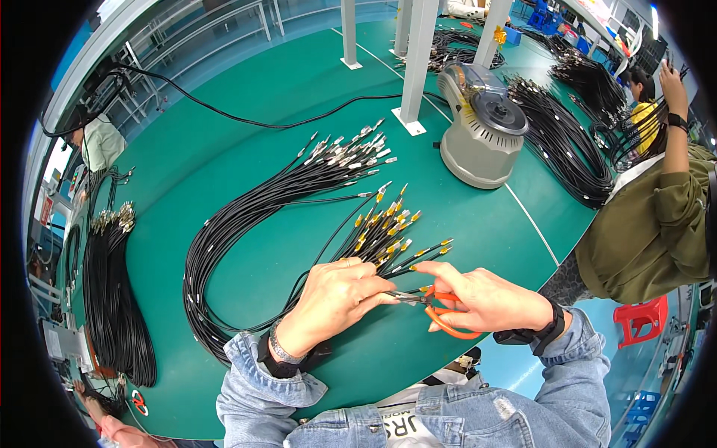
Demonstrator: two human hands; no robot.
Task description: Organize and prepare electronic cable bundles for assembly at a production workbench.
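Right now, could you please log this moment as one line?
right hand: holding orange-handled metal hand tool | left hand: at tool's tip, grip unclear | curved black cable bundle: on green tabletop

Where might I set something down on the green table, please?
Bare green tabletop shows between the grey machine and the right hand, and between the left cable bundle and the curved cable bundle. It is crowded by the left hand, where yellow-tagged cable ends cluster.
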